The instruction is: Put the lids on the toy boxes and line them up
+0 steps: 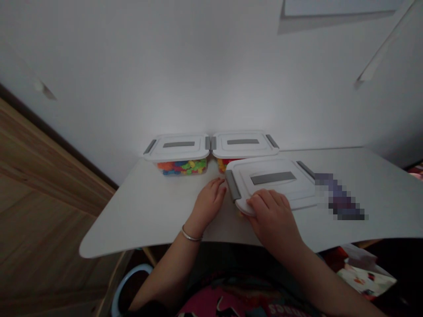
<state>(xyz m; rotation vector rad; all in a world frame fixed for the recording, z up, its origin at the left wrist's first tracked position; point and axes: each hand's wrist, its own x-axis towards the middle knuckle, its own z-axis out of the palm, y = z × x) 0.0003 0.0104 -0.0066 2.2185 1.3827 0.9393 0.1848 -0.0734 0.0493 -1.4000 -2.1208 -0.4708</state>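
Observation:
A storage box with a white lid [277,182] and grey side latches stands nearest me on the table, its body mostly hidden under the lid. My right hand [272,215] grips the lid's front left edge, the thumb side over the rim. Beside the left grey latch [233,186] is my left hand [209,200], loosely curved with fingers apart from each other; whether it touches the box I cannot tell. Behind, a clear box of colourful plastic pieces [183,166] sits under its own white lid [176,146]. A similar lidded box [244,144] stands right of it, partly hidden.
The white table [132,220] has a rounded front left corner and meets the wall at the back. A blurred dark patch [343,198] lies right of the near box. Below the table are a light blue round rim [120,286] and a printed bag [366,273].

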